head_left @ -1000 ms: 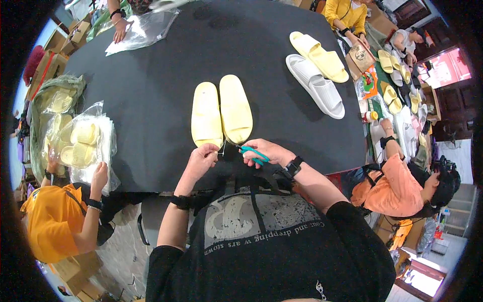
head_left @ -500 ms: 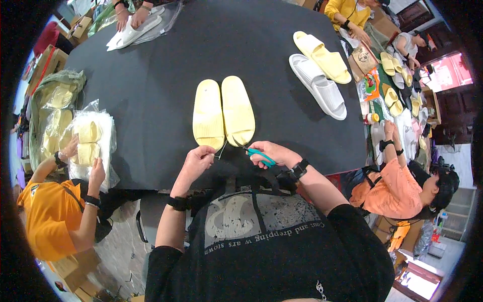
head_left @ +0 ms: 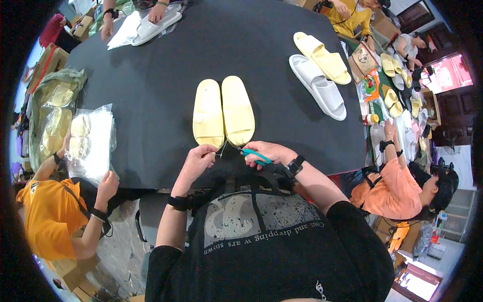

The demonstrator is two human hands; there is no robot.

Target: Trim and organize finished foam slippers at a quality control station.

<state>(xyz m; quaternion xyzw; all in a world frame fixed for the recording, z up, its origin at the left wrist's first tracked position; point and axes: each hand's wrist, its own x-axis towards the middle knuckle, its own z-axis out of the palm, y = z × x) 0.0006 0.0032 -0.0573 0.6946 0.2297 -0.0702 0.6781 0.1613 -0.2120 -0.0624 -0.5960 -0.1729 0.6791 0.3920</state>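
Two pale yellow slippers lie side by side on the dark table, a left-hand one (head_left: 208, 113) and a right-hand one (head_left: 238, 108), their strap ends toward me. A thin pale string (head_left: 223, 149) runs from between those ends. My left hand (head_left: 197, 163) pinches it, fingertips closed just below the left slipper. In my right hand (head_left: 275, 152) is a pair of scissors (head_left: 258, 157) with teal handles. Their tips point left, close to the string below the right slipper. Whether the blades touch the string is too small to tell.
A yellow slipper (head_left: 322, 58) and a white slipper (head_left: 318, 86) lie at the right of the table (head_left: 161, 100). On the left a co-worker in orange handles bagged slippers (head_left: 93, 143). Another person's hands hold a white slipper (head_left: 157, 25) at the far edge.
My right hand has drawn the scissors slightly back and left, off the right slipper's strap end toward the string. My left hand has barely moved. The left co-worker's slippers are now inside plastic.
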